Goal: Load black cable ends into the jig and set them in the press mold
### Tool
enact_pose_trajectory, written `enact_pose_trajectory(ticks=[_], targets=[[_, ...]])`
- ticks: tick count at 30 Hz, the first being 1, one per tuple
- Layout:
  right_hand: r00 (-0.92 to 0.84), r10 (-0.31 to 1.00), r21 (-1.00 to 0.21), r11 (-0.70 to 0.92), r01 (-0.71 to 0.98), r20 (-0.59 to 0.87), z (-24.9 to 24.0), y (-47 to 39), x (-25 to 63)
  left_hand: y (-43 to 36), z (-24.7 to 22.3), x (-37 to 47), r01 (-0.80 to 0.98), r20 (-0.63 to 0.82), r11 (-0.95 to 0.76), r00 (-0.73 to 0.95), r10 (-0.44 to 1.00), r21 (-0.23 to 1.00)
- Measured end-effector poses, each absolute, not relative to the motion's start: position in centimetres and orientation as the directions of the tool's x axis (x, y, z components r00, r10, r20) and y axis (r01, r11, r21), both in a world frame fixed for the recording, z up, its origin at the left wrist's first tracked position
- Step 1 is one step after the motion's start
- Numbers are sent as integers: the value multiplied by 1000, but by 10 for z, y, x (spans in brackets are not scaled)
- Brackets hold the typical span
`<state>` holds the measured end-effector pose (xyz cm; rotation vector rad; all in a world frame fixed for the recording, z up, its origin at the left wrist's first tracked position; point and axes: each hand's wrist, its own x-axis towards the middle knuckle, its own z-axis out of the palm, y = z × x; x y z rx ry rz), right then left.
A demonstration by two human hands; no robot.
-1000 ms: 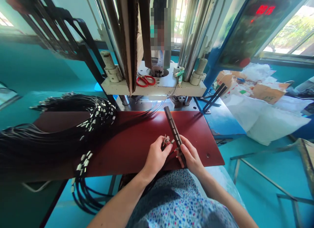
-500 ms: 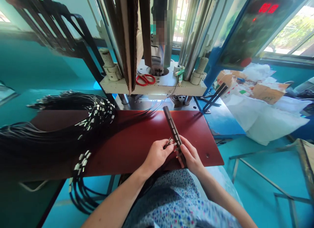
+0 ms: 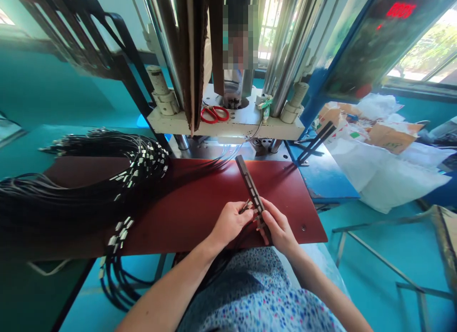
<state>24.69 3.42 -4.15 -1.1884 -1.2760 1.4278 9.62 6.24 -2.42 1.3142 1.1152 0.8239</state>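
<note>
My right hand (image 3: 279, 226) grips the lower end of a long dark slotted bar (image 3: 246, 174), which slants up and away over the table. Pale pieces sit in a row along the bar's slots. Pinched in my left hand (image 3: 230, 222) is a cable with a small metal connector (image 3: 249, 205), its end at the bar's left side near my right fingers. Whether the connector sits in a slot, I cannot tell. Black cable runs down from my left hand toward my lap.
A large bundle of black cables (image 3: 143, 160) with pale connectors covers the left of the red-brown table (image 3: 200, 194). Behind it stands a press with a white plate (image 3: 214, 128), red-handled scissors (image 3: 214, 114) on top and thin cables beneath. White bags (image 3: 374, 165) lie at right.
The view has shifted slightly. My left hand has moved a little closer to the bar with the connector; my right hand keeps its grip.
</note>
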Motion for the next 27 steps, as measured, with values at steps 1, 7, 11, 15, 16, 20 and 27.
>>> enact_pose_trajectory(ticks=[1,7,11,15,16,20,27], targets=[[-179,979,-995,-101,14,-102,-41,34,247,62,-23,97,141,-151,114,289,945,983],[-191,980,-992,-42,119,-65,-41,35,243,61,-19,95,137,-94,57,276,957,989],[-125,989,-996,-85,-9,-84,-42,35,243,63,-18,86,-50,-132,146,219,967,988],[-61,991,-984,-127,-124,-120,-41,36,244,68,-21,77,-438,-277,360,243,930,824],[-59,990,-982,-132,-135,-125,-41,37,245,68,-22,76,-506,-285,396,285,915,766],[-83,988,-981,-140,-136,-130,-41,37,244,68,-28,77,-577,-302,435,317,899,691],[-164,982,-989,-110,-103,-92,-42,34,245,63,-21,87,-332,-374,464,301,877,821]])
